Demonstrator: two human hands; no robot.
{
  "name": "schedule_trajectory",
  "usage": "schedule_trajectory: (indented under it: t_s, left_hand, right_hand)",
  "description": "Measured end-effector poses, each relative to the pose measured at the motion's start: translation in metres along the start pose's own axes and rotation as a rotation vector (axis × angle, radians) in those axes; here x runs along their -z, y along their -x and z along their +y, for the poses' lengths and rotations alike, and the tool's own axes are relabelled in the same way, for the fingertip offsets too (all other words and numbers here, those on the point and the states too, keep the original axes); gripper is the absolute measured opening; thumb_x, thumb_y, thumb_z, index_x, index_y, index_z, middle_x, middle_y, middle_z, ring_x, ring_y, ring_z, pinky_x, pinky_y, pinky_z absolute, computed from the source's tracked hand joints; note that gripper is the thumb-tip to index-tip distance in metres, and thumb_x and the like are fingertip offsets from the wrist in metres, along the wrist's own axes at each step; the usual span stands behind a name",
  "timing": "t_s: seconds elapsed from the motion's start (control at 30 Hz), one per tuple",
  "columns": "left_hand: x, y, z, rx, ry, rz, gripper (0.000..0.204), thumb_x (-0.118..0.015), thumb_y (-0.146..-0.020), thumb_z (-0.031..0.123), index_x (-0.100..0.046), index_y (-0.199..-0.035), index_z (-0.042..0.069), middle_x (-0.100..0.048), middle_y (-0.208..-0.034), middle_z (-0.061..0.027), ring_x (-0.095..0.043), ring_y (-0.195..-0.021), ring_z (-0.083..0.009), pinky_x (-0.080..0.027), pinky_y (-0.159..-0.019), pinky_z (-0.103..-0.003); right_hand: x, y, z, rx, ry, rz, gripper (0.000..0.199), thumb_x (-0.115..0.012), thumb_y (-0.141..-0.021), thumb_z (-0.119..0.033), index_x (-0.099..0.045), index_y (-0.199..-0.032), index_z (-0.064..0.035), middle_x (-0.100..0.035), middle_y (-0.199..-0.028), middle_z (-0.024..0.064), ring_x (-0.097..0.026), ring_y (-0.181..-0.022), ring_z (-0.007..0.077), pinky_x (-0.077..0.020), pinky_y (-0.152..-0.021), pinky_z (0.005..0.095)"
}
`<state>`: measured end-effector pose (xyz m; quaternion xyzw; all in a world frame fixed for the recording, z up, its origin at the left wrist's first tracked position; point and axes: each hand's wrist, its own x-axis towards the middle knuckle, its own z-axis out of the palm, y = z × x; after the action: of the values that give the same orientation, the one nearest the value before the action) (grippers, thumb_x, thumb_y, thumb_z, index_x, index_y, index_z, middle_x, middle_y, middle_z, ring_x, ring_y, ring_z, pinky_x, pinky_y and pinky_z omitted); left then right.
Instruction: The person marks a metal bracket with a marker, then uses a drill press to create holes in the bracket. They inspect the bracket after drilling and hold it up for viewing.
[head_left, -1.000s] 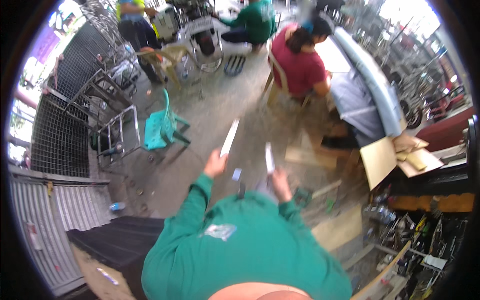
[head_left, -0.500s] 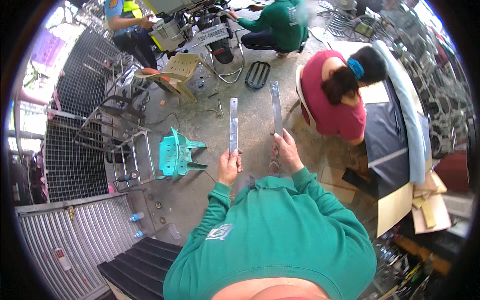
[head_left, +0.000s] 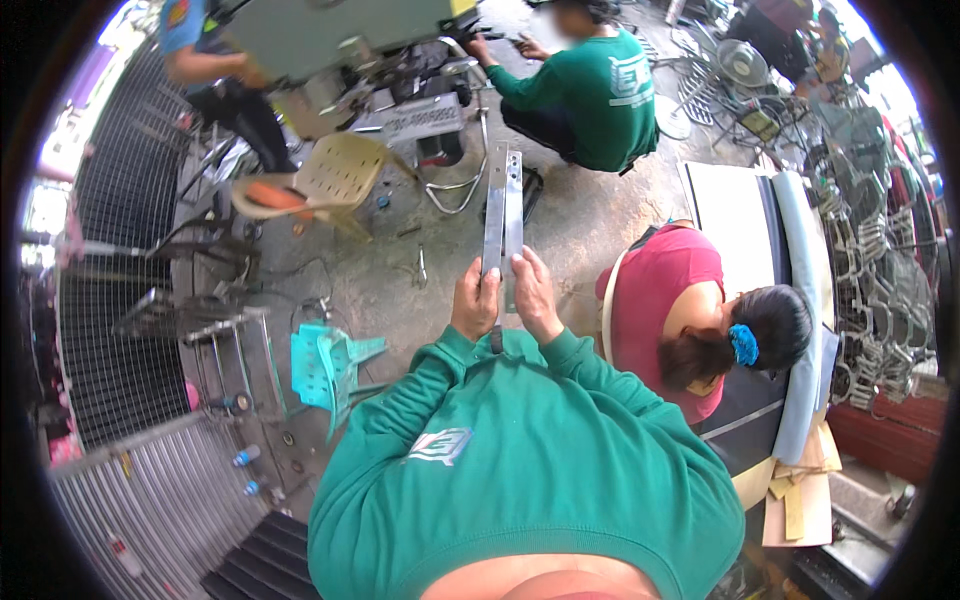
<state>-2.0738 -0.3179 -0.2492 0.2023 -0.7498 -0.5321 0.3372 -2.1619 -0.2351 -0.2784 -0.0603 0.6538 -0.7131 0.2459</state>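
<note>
I hold two long flat grey metal strips (head_left: 503,210) upright in front of my chest, pressed side by side. My left hand (head_left: 475,300) grips the lower end of the left strip. My right hand (head_left: 533,295) grips the lower end of the right strip, thumb against its face. Both arms are in green sleeves. The strips' bottom ends are hidden behind my fingers.
A person in a red shirt (head_left: 690,300) sits close on my right. A person in a green shirt (head_left: 590,90) crouches ahead by a machine (head_left: 340,40). A beige plastic chair (head_left: 330,180) and an overturned teal stool (head_left: 325,365) stand left on the concrete floor. Metal grilles (head_left: 110,300) line the left.
My hands have drawn together, so the two strips that were held apart now lie side by side. My view has shifted, bringing the person in red nearer on the right.
</note>
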Motion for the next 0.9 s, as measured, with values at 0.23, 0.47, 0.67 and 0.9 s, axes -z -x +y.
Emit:
schedule_trajectory:
  t_s: [0.23, 0.47, 0.67, 0.9]
  left_hand:
    - [-0.027, -0.165, 0.021, 0.471, 0.375, -0.484, 0.037, -0.061, -0.099, 0.024, -0.062, -0.127, 0.0, -0.07, -0.099, -0.0047, -0.062, -0.079, -0.0108, -0.054, -0.072, -0.03]
    - [-0.069, -0.286, 0.008, 0.522, 0.305, -0.738, 0.026, -0.07, -0.094, 0.015, -0.071, -0.113, -0.002, -0.073, -0.101, -0.0063, -0.066, -0.092, -0.0114, -0.054, -0.084, -0.029]
    - [-0.108, -0.333, 0.001, 0.658, 0.354, -0.734, 0.031, -0.075, -0.09, 0.015, -0.07, -0.117, 0.0, -0.073, -0.104, -0.0061, -0.067, -0.089, -0.0132, -0.057, -0.08, -0.031]
    - [-0.132, -0.361, -0.008, 0.697, 0.335, -0.759, 0.031, -0.074, -0.09, 0.012, -0.068, -0.118, -0.002, -0.073, -0.105, -0.0104, -0.069, -0.092, -0.0168, -0.059, -0.081, -0.033]
  right_hand:
    - [0.044, -0.125, -0.124, -0.116, -0.004, -0.361, 0.032, -0.067, -0.096, -0.019, -0.066, -0.12, 0.0026, -0.069, -0.105, 0.0026, -0.061, -0.095, 0.0097, -0.0512, -0.085, 0.0273]
    - [0.067, -0.247, -0.177, -0.332, 0.032, -0.546, 0.036, -0.074, -0.091, -0.026, -0.068, -0.114, 0.0014, -0.071, -0.099, 0.0046, -0.067, -0.087, 0.0116, -0.0547, -0.08, 0.0286]
    - [0.083, -0.31, -0.179, -0.351, 0.018, -0.593, 0.033, -0.074, -0.09, -0.026, -0.069, -0.109, 0.0012, -0.071, -0.095, 0.0047, -0.066, -0.081, 0.0107, -0.0547, -0.075, 0.0283]
    - [0.094, -0.347, -0.179, -0.407, -0.051, -0.589, 0.038, -0.076, -0.089, -0.027, -0.068, -0.114, 0.0006, -0.07, -0.094, 0.0032, -0.065, -0.081, 0.01, -0.0537, -0.072, 0.0281]
